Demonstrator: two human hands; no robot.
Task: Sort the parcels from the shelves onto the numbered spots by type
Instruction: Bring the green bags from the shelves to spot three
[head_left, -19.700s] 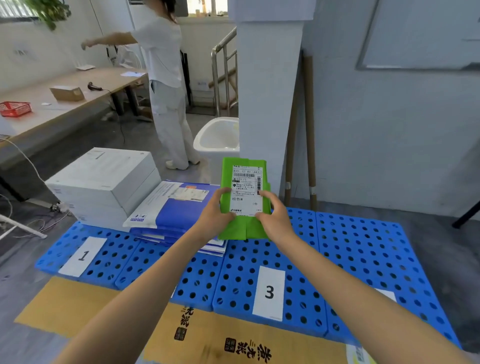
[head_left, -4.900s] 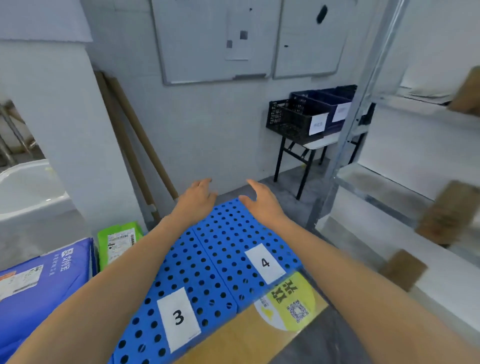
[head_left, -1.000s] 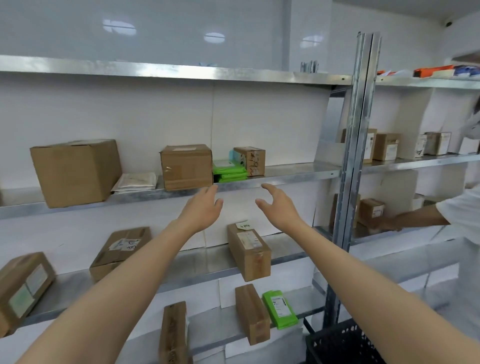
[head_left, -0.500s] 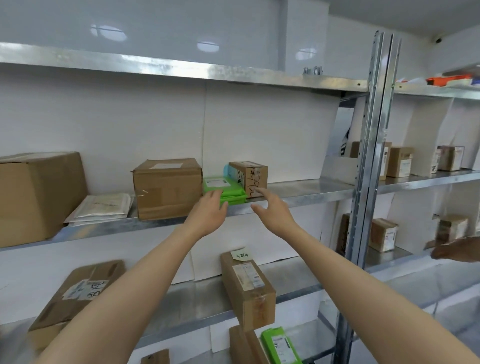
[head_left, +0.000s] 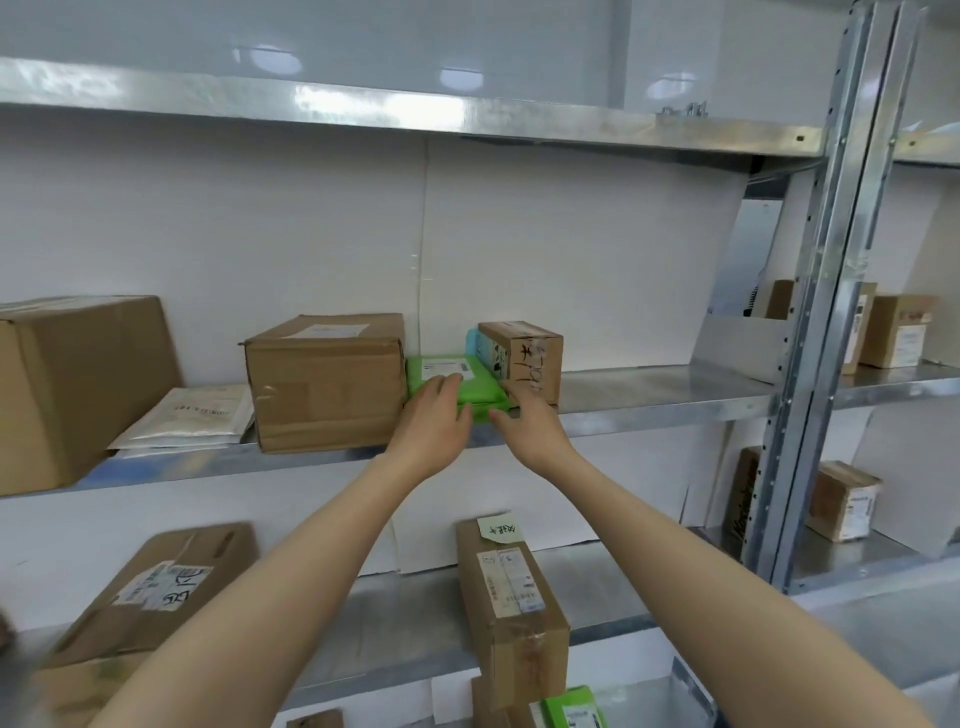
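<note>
Between brown boxes (head_left: 324, 384), left hand (head_left: 435, 415) touches green parcel (head_left: 485, 387); right hand (head_left: 527, 423) alongside.

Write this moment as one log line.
phase: reach; left hand: touches green parcel; right hand: at its side; parcel: on shelf
</note>
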